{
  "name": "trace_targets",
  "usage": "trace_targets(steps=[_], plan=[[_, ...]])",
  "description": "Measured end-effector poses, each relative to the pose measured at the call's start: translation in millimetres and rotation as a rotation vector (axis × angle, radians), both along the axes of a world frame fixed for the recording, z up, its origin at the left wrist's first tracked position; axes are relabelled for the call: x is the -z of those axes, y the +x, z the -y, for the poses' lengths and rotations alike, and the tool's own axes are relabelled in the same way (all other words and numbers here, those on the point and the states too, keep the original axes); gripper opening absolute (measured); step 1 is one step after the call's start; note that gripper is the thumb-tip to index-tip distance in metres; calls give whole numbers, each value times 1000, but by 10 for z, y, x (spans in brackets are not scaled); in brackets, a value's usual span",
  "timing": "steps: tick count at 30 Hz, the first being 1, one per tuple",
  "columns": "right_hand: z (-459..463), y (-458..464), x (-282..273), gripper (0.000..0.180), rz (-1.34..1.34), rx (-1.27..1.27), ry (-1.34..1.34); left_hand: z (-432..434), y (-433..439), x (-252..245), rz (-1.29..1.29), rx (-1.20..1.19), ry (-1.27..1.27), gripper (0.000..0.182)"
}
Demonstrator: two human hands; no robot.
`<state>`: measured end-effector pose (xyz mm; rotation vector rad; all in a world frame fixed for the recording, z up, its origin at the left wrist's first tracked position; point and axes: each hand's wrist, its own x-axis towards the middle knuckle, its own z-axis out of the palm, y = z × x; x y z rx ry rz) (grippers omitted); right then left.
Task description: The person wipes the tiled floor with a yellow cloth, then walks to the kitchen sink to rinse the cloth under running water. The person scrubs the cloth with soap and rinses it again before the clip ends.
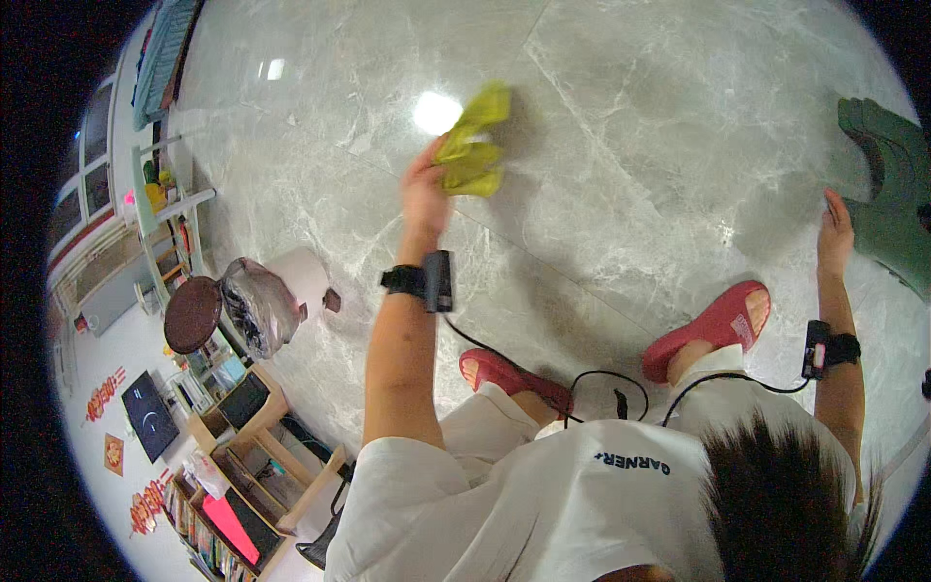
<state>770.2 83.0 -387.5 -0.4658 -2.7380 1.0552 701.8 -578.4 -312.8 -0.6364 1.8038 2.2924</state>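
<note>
My left hand (pixel 425 193) is stretched out over the tiled floor and grips a crumpled yellow-green sheet (pixel 473 149), perhaps a cloth or a bag. Motion blurs it, so its material is unclear. My right hand (pixel 835 236) is far to the right, beside the edge of a dark green piece of furniture (pixel 891 236), possibly a plastic chair. Whether my fingers hold that edge or only rest by it is hard to see. Each wrist carries a strapped black device, the left device (pixel 438 281) and the right device (pixel 816 349), with a cable running from it.
Grey marbled floor tiles (pixel 596 167) spread ahead of my red slippers (pixel 705 331). To the left stand a bin with a plastic liner (pixel 258 309) and its brown round lid (pixel 193 314). Beyond are a wooden shelf unit (pixel 254 465), a wall screen (pixel 150 416) and a light rack (pixel 185 204).
</note>
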Motion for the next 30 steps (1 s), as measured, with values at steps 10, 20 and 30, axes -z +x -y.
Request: trace_targets(steps=[10,20,30], plan=[[-187,251,-322,30,83,-47,97,945,-145,1005,-200,-31,-1313,57],[990,-319,-245,34,142,-286,-59,-2010,197,736,-776,711,-952,54],[1476,-485,-548,27,84,-822,409,-2649,458,452,-804,703,-905,39]])
